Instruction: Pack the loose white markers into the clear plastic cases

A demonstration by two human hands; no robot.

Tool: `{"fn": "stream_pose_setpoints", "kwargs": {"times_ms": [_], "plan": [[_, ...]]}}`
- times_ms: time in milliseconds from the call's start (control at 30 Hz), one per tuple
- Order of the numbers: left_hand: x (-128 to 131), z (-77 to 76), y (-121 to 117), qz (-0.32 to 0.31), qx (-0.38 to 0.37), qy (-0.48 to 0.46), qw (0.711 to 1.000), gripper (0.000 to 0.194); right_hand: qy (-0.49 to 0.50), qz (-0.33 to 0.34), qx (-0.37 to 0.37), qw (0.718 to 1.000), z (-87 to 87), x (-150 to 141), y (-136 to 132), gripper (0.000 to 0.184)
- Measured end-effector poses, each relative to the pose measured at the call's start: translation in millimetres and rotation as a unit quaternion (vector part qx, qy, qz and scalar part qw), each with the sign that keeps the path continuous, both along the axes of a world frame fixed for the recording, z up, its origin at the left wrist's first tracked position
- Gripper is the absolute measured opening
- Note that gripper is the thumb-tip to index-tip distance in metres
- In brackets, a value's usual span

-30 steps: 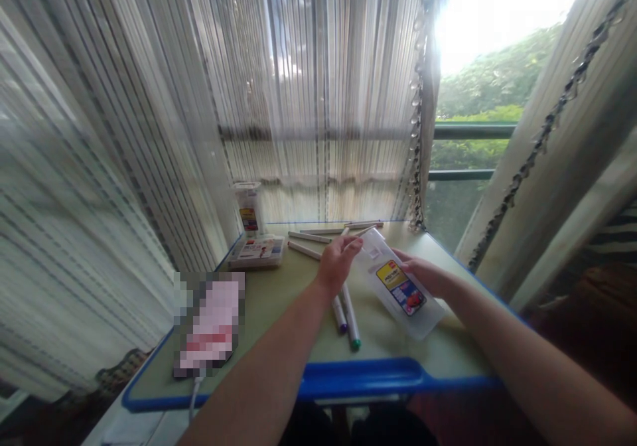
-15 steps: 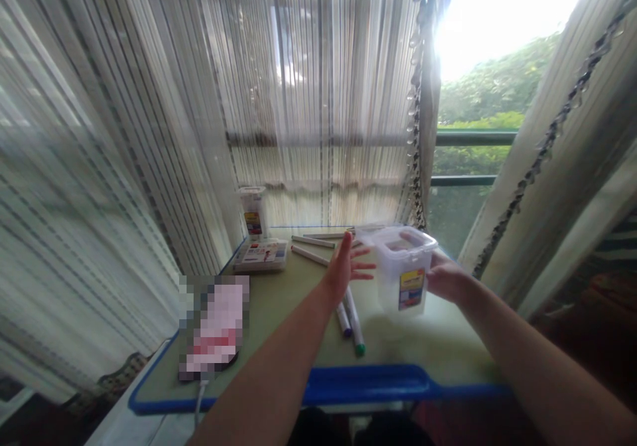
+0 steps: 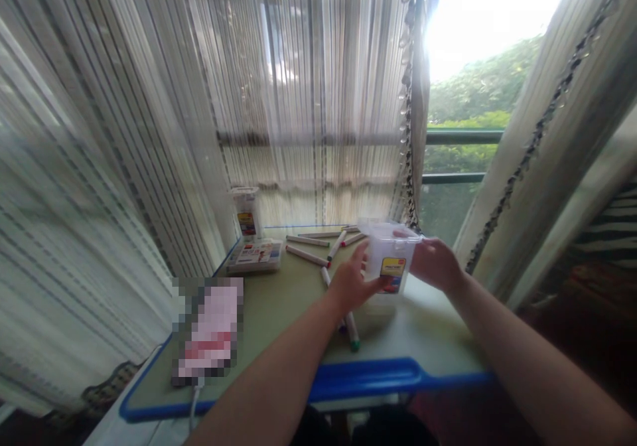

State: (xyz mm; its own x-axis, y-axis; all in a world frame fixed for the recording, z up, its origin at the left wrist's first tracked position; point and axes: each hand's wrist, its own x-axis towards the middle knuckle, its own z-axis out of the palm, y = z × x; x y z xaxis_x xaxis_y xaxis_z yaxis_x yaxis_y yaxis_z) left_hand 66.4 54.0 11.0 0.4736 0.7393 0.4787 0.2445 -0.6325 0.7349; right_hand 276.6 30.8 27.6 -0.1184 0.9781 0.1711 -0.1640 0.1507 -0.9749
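A clear plastic marker box [image 3: 374, 260] with a yellow, red and blue label is held between my two hands, above the right part of the table. My left hand [image 3: 354, 280] grips its left side, with the thumb across the front by the label. My right hand [image 3: 438, 263] is at the right side near the rim; its far fingers are hidden behind the box. The box's lid hangs open toward the back left. Several white markers lie loose on the table, among them a green-ended marker [image 3: 352, 333] just below my left hand and a red-ended marker [image 3: 307, 255] farther back.
The pale table [image 3: 279, 320] has a blue edge [image 3: 368, 374]. At its back left stand another clear box [image 3: 246, 215] and a flat case [image 3: 255, 256]. A blurred pink object [image 3: 213, 326] with a white cable [image 3: 195, 403] lies at left. Curtains [image 3: 318, 101] hang behind.
My left hand, spread and apart from the box before, has closed on its left side. My right hand has shifted up toward the rim, and the box is turned slightly.
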Motion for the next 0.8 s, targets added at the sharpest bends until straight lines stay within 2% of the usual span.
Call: {"fn": "stream_pose_setpoints", "kwargs": {"times_ms": [133, 200, 267, 333, 367, 433, 533, 600, 700, 800], "plan": [[-2.0, -3.1, 9.5, 0.010, -0.048, -0.022, 0.999, 0.079, -0.037, -0.119, 0.004, 0.992, -21.8, 12.2, 25.8, 0.028], [-2.8, -5.0, 15.1, 0.015, -0.075, -0.044, 0.996, 0.080, -0.132, -0.200, 0.000, 0.971, -34.3, 16.1, 37.6, 0.024], [-3.3, -7.3, 20.6, 0.031, -0.088, -0.053, 0.994, 0.079, -0.276, -0.244, 0.015, 0.930, -43.7, 17.9, 45.7, 0.019], [-3.9, -9.4, 25.5, 0.044, -0.086, -0.059, 0.993, 0.078, -0.362, -0.260, 0.040, 0.894, -49.1, 18.4, 50.1, 0.017], [-4.2, -10.2, 27.6, 0.046, -0.083, -0.063, 0.994, 0.078, -0.373, -0.264, 0.052, 0.888, -50.6, 18.4, 51.4, 0.016], [-5.1, -10.6, 30.6, 0.040, -0.077, -0.066, 0.994, 0.079, -0.345, -0.272, 0.052, 0.897, -51.9, 19.0, 53.3, 0.013], [-6.1, -9.0, 33.0, 0.038, -0.080, -0.059, 0.994, 0.077, -0.274, -0.260, -0.009, 0.926, -50.9, 23.3, 58.1, 0.012], [-6.3, -7.5, 33.8, 0.046, -0.074, -0.054, 0.995, 0.072, -0.266, -0.243, -0.041, 0.932, -48.0, 29.3, 64.6, 0.009], [-6.5, -6.6, 34.9, 0.064, -0.051, -0.049, 0.995, 0.068, -0.305, -0.233, -0.054, 0.922, -39.9, 40.1, 81.4, 0.008], [-8.2, -8.2, 36.2, 0.064, -0.028, -0.039, 0.997, 0.067, -0.375, -0.255, -0.034, 0.891, -29.1, 45.5, 106.7, 0.009]]}}
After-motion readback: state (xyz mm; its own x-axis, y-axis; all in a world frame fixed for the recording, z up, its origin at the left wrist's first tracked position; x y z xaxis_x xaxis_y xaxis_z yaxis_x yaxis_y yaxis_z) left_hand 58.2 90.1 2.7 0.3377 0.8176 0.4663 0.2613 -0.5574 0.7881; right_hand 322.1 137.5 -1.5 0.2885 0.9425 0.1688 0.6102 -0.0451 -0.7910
